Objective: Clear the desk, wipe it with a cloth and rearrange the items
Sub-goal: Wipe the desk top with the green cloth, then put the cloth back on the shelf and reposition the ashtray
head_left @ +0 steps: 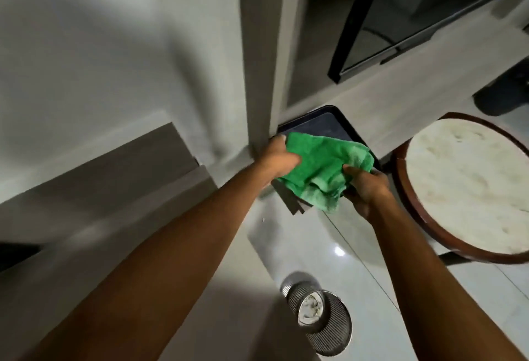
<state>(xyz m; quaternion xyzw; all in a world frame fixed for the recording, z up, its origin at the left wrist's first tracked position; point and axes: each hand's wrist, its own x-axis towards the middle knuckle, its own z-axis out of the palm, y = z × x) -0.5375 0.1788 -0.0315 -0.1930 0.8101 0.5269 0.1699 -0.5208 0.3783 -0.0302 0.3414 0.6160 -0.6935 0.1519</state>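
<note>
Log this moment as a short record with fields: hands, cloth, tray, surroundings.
left hand: left hand holds the green cloth at its left edge
right hand: right hand pinches the cloth's right side and seems to hold the tray's edge beneath
tray: dark tray, mostly covered by the cloth, on the pale desk
surroundings: round table on the right; mesh bin on the floor below

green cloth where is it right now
In the head view, centre: the green cloth is held between the left hand and right hand, over a dark tray.
</note>
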